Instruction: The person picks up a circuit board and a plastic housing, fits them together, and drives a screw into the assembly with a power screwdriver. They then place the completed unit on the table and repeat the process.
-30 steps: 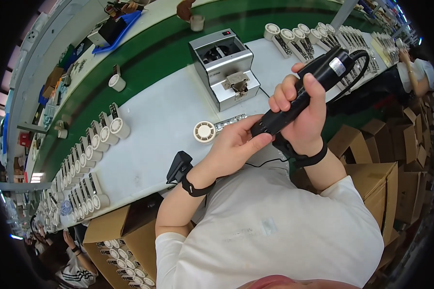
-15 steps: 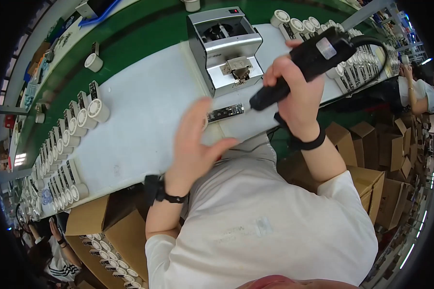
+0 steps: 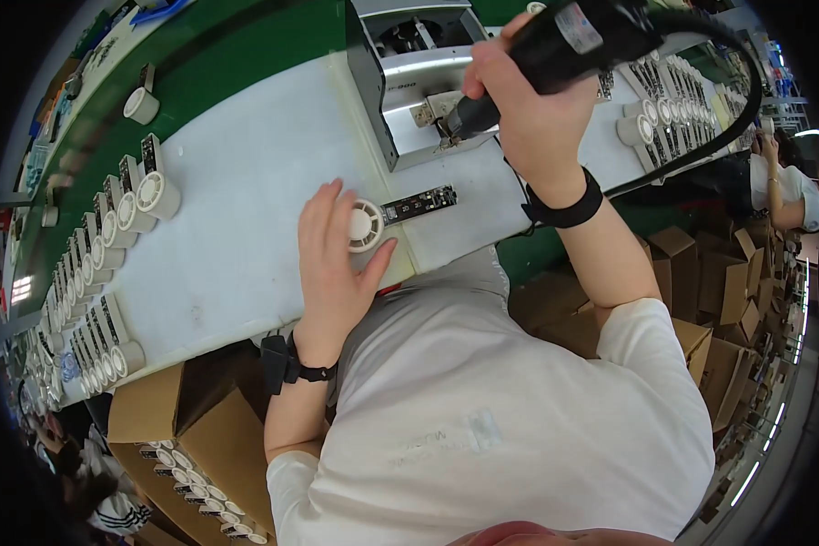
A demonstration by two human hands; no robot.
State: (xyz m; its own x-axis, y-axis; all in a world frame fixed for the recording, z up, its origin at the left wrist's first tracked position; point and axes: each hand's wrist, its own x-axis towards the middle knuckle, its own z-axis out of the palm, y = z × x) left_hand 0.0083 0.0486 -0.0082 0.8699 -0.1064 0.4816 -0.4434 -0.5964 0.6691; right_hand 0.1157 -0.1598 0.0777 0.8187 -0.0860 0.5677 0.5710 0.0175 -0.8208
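In the head view, the fingers of the right hand were wrapped around a black electric screwdriver, its tip below and left of them at the front of a silver machine. The left hand had its fingers loosely spread, with a round white part between thumb and index finger, contact unclear, and its circuit-board strip extending rightward from them.

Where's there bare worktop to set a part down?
Largest free patch: white worktop between the left rows of white round-headed parts and the left grip. Smaller: below the silver-grey boxy machine, right of the black rectangular circuit board. Crowded: those left rows and the far-right cluster of similar parts.
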